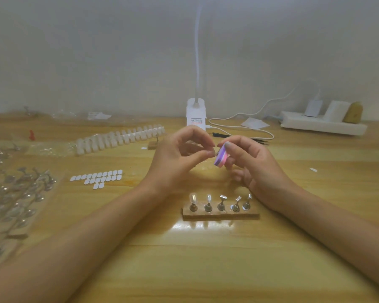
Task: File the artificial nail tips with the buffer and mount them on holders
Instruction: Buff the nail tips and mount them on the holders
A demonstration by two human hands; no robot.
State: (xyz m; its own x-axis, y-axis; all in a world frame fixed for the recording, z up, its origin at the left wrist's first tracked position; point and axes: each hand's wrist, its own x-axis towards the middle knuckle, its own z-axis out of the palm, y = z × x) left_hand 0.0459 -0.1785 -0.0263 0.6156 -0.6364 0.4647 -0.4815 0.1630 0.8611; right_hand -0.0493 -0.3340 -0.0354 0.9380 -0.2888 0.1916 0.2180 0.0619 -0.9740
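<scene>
The left hand (179,154) was raised with thumb and forefinger pinched together on what I judged to be a nail tip, too small and too hidden by the fingers to make out; the right hand (252,165) gripped the pink and purple buffer (221,158) between thumb and fingers, its upper end just beside the left pinch; the two hands were close together, fingertips almost touching.

Just below the hands, nearer the person, stood the wooden base (220,216) with five metal holders (221,203); the two toward the left-hand side already carried mounted tips (193,199), the other three looked bare. Left of the left hand lay white adhesive tabs (99,177); beyond them, a strip of unfiled tips (120,136).

The step in hand appeared to be filing the third tip; to do it well the pinch should stay firm and low on the tip, leaving its edge exposed; the buffer should meet that edge flat, with short light strokes in one direction, since such thin plastic would likely flex or spring from the fingers under pressure.
</scene>
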